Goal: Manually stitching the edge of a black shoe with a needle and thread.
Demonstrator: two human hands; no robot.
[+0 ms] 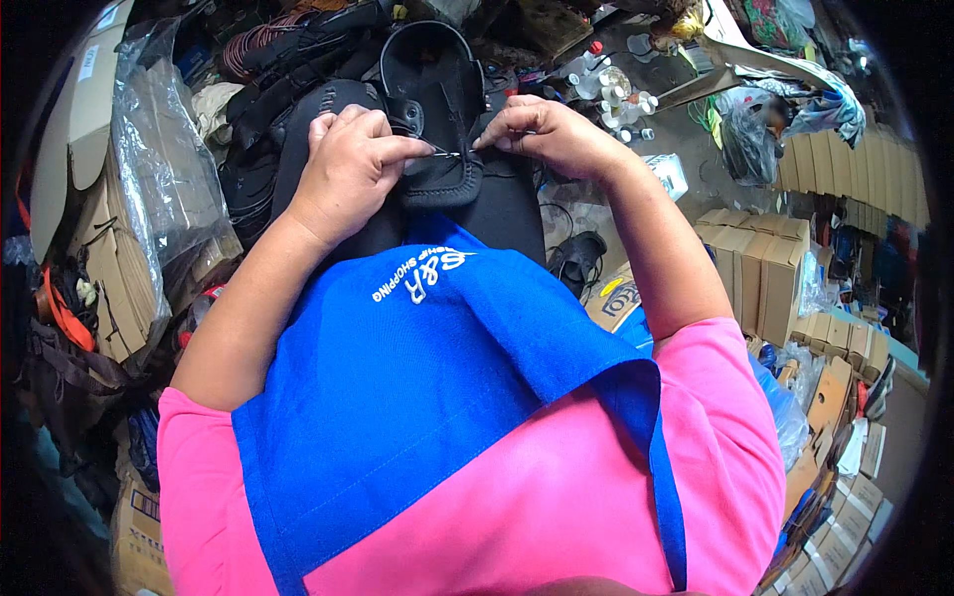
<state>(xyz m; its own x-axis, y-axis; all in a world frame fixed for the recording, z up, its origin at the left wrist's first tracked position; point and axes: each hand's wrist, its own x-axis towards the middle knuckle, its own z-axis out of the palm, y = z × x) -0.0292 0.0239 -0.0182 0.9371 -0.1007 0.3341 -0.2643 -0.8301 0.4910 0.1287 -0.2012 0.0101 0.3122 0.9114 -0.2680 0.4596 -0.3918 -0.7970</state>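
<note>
A black shoe (445, 187) with stitches along its edge rests on my dark-clad lap, its rounded, light-rimmed end pointing away from me. My left hand (356, 164) is closed at the shoe's left side, thumb and forefinger pinching a thin, shiny metal needle (446, 154) that lies across the shoe. From the right, my right hand (549, 135) pinches close to the needle's tip at the shoe's edge. Whatever sits between those fingertips is too small to make out. A black strap with a round metal eyelet (412, 112) stands beside my left fingertips.
A blue apron (388, 338) covers my front. Clear plastic and flattened cardboard (119, 268) stand at the left. Several bottles (611, 94) are at the far right, with stacked cardboard boxes (760, 263) nearer. A black shoe (578, 260) lies right of my lap.
</note>
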